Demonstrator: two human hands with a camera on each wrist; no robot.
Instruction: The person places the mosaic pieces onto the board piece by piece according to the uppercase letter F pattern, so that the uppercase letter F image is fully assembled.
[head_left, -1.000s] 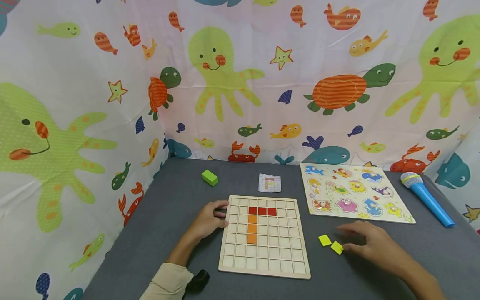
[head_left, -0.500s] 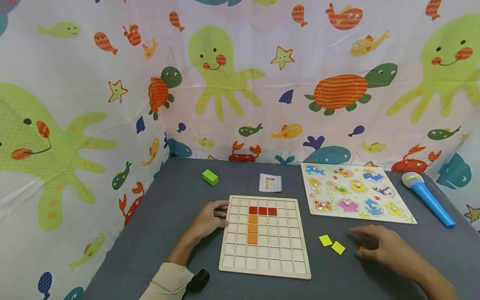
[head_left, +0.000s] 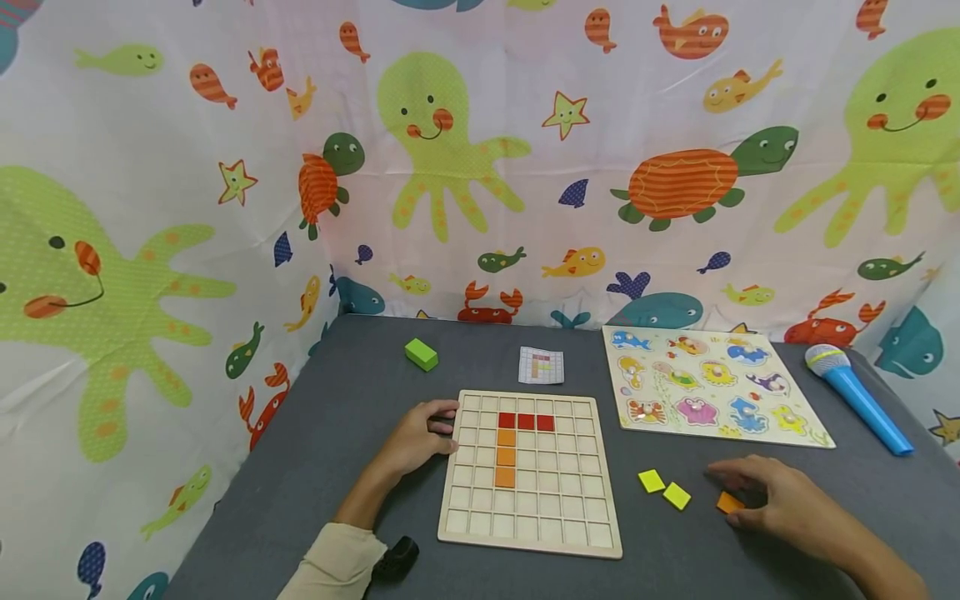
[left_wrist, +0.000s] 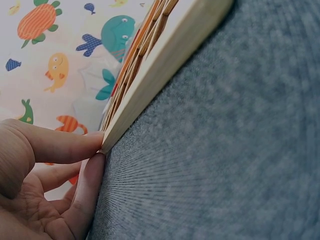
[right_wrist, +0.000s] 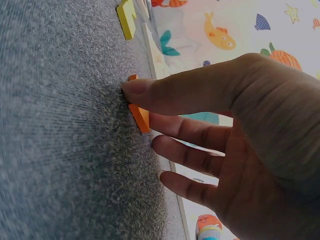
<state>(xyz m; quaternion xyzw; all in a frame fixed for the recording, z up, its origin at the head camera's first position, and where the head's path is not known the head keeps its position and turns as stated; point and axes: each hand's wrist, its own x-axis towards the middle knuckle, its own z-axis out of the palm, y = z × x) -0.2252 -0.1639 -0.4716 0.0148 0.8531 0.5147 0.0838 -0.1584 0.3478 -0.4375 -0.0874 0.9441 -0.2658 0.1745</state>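
Observation:
A wooden grid board (head_left: 555,508) lies on the table, with red tiles (head_left: 527,422) in a row and orange tiles (head_left: 506,457) in a column below. My left hand (head_left: 416,437) is at the board's left side, thumb and forefinger touching its edge; the left wrist view shows the thumb (left_wrist: 75,145) right at the wood. To the right, my right hand (head_left: 780,504) is beside a loose orange tile (head_left: 727,502). Its thumb tip overlaps the tile's near side, while the other fingers stand apart, loosely bent. Two yellow tiles (head_left: 663,490) lie between that hand and the board.
Behind the board lies a small printed grid card (head_left: 542,365), with a green block (head_left: 422,355) to its left. A sea-animal puzzle board (head_left: 720,383) and a blue toy microphone (head_left: 858,400) occupy the back right. A printed curtain (head_left: 480,167) encloses the table.
My right hand has moved right, away from the yellow tiles, and the loose orange tile has come into sight by its thumb. The left hand and the grid board have stayed in place.

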